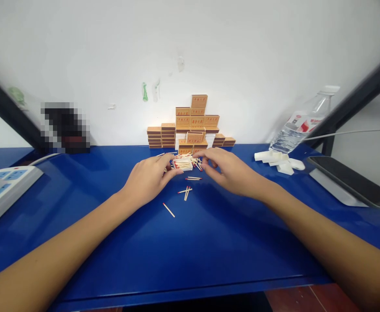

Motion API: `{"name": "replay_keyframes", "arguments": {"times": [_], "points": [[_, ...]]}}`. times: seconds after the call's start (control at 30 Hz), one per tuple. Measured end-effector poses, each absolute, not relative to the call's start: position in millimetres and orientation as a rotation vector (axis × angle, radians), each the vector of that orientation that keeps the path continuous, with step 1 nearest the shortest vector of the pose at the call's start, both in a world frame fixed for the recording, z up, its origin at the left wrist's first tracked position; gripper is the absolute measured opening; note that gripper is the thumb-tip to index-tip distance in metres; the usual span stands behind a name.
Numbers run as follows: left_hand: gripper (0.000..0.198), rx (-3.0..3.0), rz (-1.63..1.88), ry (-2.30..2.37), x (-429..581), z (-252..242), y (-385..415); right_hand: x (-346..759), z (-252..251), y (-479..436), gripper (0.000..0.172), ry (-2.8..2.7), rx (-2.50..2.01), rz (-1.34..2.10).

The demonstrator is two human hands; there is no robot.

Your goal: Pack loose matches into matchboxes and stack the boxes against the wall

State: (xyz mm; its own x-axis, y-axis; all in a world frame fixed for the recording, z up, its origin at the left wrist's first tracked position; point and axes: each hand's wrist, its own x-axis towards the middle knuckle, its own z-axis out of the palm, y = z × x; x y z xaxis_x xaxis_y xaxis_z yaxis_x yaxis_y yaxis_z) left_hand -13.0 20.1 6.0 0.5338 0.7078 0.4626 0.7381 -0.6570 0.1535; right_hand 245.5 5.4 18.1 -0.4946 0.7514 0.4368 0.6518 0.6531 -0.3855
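Left hand (149, 177) has its grip pinched on one white match tray (183, 164) at mid-tabletop; right hand (230, 171) has curled fingers at the tray's right edge, and I cannot tell whether its grip has anything. Loose matches (186, 193): one alone, about three crossed, two side by side, plus an uncountable pile by the tray. Blue tabletop (209, 242), white wall (241, 52) with stacked matchboxes (193, 125), one water bottle (302, 125), a few empty white trays (274, 158), one power strip (1, 186).
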Motion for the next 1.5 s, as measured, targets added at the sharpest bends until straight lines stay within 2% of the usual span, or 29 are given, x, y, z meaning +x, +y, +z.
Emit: {"name": "replay_keyframes", "arguments": {"times": [0.17,0.33,0.47,0.7,0.9,1.17,1.43,1.5], "points": [[0.036,-2.783,-0.707,-1.142,-11,6,16,235,21,1,0.018,-1.918,-1.108,0.478],[0.037,-2.815,-0.791,-1.071,-10,6,12,228,13,0,0.031,-1.695,-1.04,0.808],[0.04,-2.794,-0.872,-1.077,-10,6,13,228,8,2,0.026,-1.83,-1.09,0.615],[0.027,-2.764,-0.94,-1.419,-11,11,17,236,7,7,0.014,-1.983,-1.202,0.316],[0.028,-2.75,-0.868,-1.388,-13,11,20,237,-7,8,0.009,-2.321,-1.241,0.336],[0.033,-2.751,-0.801,-1.287,-16,4,24,243,0,8,0.01,-2.415,-1.269,0.434],[0.035,-2.704,-0.79,-1.311,-14,5,19,249,7,11,0.008,-2.343,-1.207,0.377],[0.038,-2.702,-0.766,-1.302,-13,5,19,250,7,12,0.018,-2.309,-1.18,0.352]]}}
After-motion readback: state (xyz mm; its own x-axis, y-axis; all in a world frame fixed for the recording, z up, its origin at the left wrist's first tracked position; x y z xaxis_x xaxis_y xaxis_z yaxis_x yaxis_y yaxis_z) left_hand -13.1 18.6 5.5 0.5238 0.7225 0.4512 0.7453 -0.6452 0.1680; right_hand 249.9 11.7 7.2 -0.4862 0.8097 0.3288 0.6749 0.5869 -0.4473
